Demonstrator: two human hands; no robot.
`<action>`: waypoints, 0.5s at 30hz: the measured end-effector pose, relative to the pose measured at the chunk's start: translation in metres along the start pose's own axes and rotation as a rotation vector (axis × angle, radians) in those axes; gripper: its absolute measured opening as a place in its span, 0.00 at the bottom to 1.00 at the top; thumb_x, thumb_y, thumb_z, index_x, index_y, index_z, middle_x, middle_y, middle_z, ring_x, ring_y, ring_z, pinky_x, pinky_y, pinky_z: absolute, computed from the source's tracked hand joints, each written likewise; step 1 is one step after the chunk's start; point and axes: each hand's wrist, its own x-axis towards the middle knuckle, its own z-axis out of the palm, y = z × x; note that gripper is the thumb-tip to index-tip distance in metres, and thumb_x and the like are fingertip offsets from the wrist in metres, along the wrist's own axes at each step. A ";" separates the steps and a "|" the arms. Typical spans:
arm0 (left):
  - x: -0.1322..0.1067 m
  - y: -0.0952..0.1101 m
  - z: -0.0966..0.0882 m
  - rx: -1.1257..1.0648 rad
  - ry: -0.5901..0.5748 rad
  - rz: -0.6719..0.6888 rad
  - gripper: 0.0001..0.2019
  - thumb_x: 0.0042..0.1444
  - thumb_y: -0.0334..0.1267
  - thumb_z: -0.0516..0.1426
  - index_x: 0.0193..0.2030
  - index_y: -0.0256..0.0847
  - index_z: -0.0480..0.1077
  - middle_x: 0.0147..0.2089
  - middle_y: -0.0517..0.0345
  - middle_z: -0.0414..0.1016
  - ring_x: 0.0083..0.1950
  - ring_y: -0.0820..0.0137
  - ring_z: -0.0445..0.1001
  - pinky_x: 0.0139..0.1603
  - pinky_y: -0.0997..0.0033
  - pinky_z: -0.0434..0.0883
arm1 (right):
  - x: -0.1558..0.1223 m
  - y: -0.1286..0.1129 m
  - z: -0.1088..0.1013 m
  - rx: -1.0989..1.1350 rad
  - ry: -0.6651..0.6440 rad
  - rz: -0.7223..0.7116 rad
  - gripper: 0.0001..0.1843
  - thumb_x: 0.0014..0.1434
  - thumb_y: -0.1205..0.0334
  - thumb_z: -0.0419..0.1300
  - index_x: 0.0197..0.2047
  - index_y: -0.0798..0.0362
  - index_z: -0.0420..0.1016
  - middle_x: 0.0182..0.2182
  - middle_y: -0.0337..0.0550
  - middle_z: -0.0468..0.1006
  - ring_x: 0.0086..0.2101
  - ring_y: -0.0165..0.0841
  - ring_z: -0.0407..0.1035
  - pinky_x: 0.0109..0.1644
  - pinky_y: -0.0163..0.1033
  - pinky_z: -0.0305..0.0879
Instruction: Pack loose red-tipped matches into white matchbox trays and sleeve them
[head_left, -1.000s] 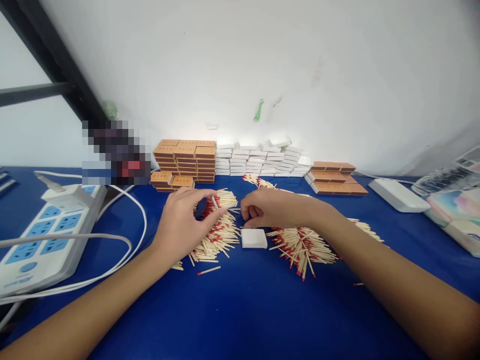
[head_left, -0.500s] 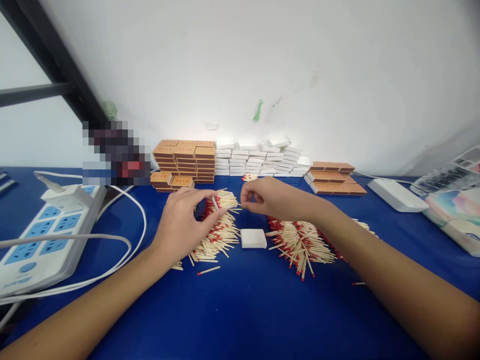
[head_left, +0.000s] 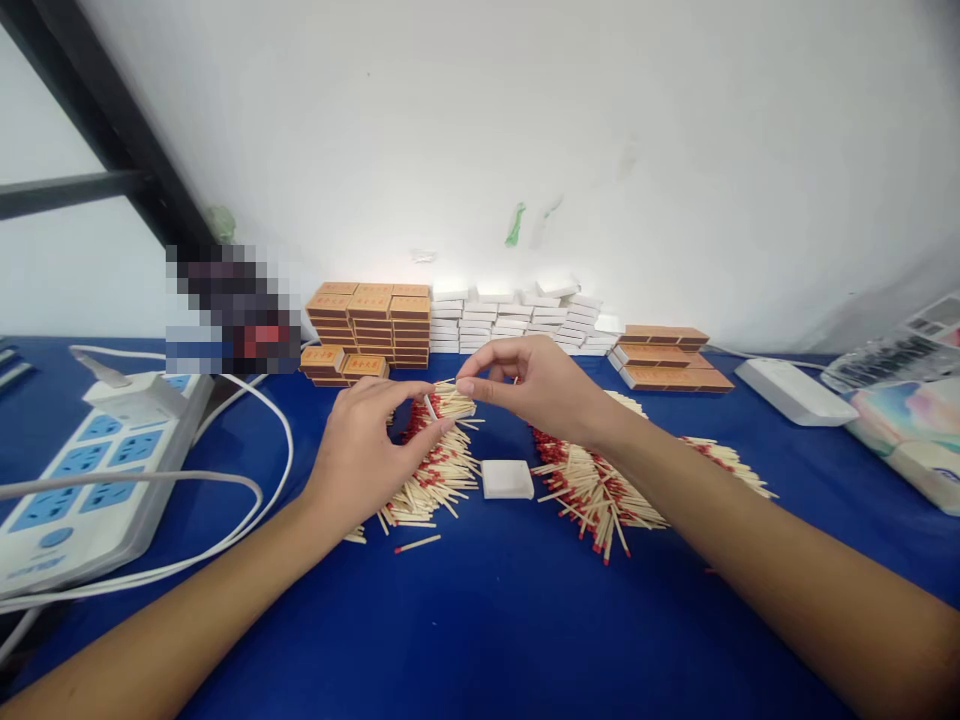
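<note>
My left hand pinches a small white matchbox tray between thumb and fingers, above the left pile of red-tipped matches. Loose matches show at the tray's open side. My right hand is closed in a pinch at the tray's right, with a thin match at its fingertips. Another white tray lies on the blue table between the piles. Beneath my right forearm spreads a second pile of matches, partly hidden.
Brown matchboxes are stacked at the back left. White trays stand beside them along the wall, then more brown boxes. A power strip with white cables lies left; a white adapter and a tissue pack lie right.
My right hand has moved left and slightly up, so its fingertips now meet over the tray's edge with a match. My left hand and the tray have hardly moved.
</note>
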 end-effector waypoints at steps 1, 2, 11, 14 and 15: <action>0.000 0.000 0.000 0.000 0.009 -0.004 0.15 0.60 0.47 0.69 0.51 0.45 0.81 0.45 0.57 0.86 0.49 0.58 0.80 0.53 0.57 0.73 | 0.000 0.002 0.001 -0.022 0.007 -0.013 0.13 0.60 0.49 0.70 0.38 0.51 0.84 0.22 0.35 0.71 0.25 0.28 0.61 0.29 0.38 0.55; 0.000 0.000 0.000 -0.001 0.014 -0.005 0.15 0.60 0.47 0.69 0.51 0.45 0.81 0.45 0.57 0.86 0.48 0.58 0.80 0.53 0.57 0.73 | 0.000 0.004 0.002 -0.048 0.013 -0.017 0.14 0.60 0.48 0.71 0.37 0.50 0.85 0.20 0.33 0.67 0.24 0.28 0.58 0.29 0.38 0.53; 0.000 -0.002 0.001 -0.017 0.026 -0.035 0.14 0.59 0.46 0.69 0.50 0.45 0.81 0.46 0.57 0.86 0.49 0.58 0.81 0.53 0.56 0.74 | 0.005 0.013 -0.007 -0.254 0.046 -0.165 0.10 0.64 0.51 0.67 0.40 0.48 0.86 0.35 0.40 0.80 0.30 0.29 0.64 0.35 0.39 0.59; 0.000 -0.001 0.000 -0.016 0.036 -0.035 0.14 0.59 0.45 0.70 0.50 0.46 0.81 0.46 0.57 0.86 0.49 0.58 0.81 0.54 0.56 0.74 | 0.013 0.028 -0.019 -0.381 0.184 -0.045 0.09 0.64 0.56 0.66 0.38 0.51 0.85 0.34 0.41 0.83 0.29 0.31 0.67 0.35 0.39 0.60; 0.001 0.000 0.000 -0.019 0.035 -0.033 0.14 0.59 0.45 0.70 0.50 0.45 0.82 0.46 0.57 0.86 0.49 0.58 0.81 0.54 0.55 0.74 | 0.015 0.034 -0.023 -0.454 0.222 0.004 0.08 0.64 0.58 0.66 0.38 0.52 0.85 0.34 0.42 0.84 0.30 0.32 0.68 0.36 0.40 0.60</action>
